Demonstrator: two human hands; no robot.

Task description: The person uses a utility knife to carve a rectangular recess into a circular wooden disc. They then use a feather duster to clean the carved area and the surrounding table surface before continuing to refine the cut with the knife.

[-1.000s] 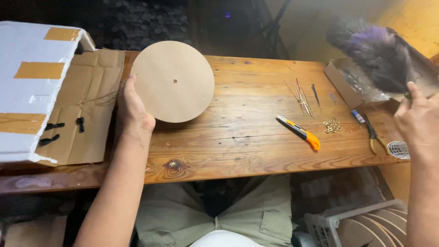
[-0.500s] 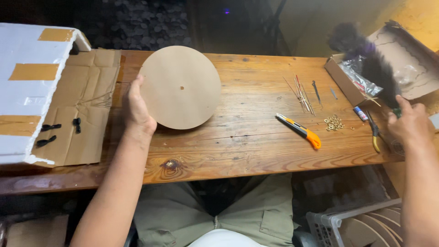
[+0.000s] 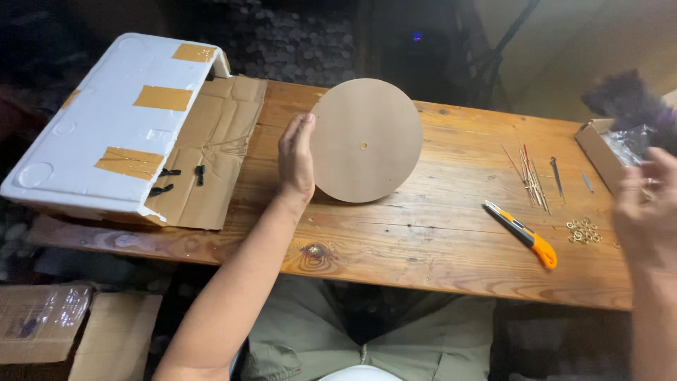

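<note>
We see a round brown board (image 3: pixel 367 139) in the middle of the frame, standing tilted on a long wooden table (image 3: pixel 423 240). Our left hand (image 3: pixel 297 159) holds its left edge, fingers flat and close together along the rim. At the right edge of the frame our right hand (image 3: pixel 645 204) is blurry, so we cannot tell how wide its fingers are or if it holds anything. Just above it an open cardboard box (image 3: pixel 596 152) has clear plastic and something dark purple in it. An orange knife (image 3: pixel 523 234), thin sticks (image 3: pixel 529 173) and small gold rings (image 3: pixel 582 231) lie nearby. At the upper left, a taped white foam box (image 3: pixel 106 134) rests on flat cardboard (image 3: pixel 211 162).
</note>
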